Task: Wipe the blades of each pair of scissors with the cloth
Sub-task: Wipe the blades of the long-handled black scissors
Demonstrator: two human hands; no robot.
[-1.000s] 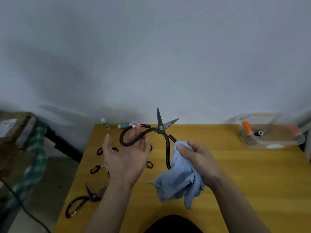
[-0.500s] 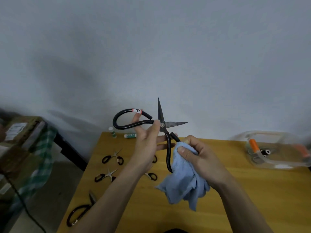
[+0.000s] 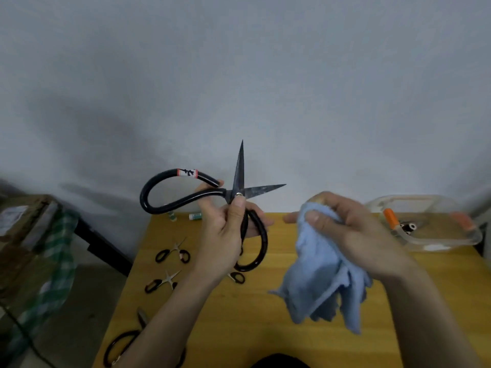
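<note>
While raised above the yellow wooden table (image 3: 332, 349), large black-handled scissors (image 3: 240, 193) gripped in left hand (image 3: 225, 235), thumb pressed just below the pivot, fingers curled round the lower handle loop. Blades spread wide: one pointing straight up against the grey wall, the other pointing right. Red-and-white label wrapped round the upper handle loop.

Right hand (image 3: 353, 232) held to the right of the scissors, clear of the blades, fingers and thumb bunched round a light blue cloth (image 3: 318, 282); loose folds hanging down over the tabletop. Cloth and blades apart, not touching.

On the table's left side, two small pairs of scissors (image 3: 172, 254) with black loops, one nearer than the other, lying flat. Another black loop partly hidden behind the left forearm. At the near-left corner, a larger dark-handled pair (image 3: 125, 341), half cut off by the arm. Two small tubes (image 3: 196, 216) at the far edge by the wall. Far right, clear plastic container (image 3: 435, 237) with an orange-capped item inside. Left of the table, cardboard box (image 3: 21, 235) and green checked fabric (image 3: 55, 264).
</note>
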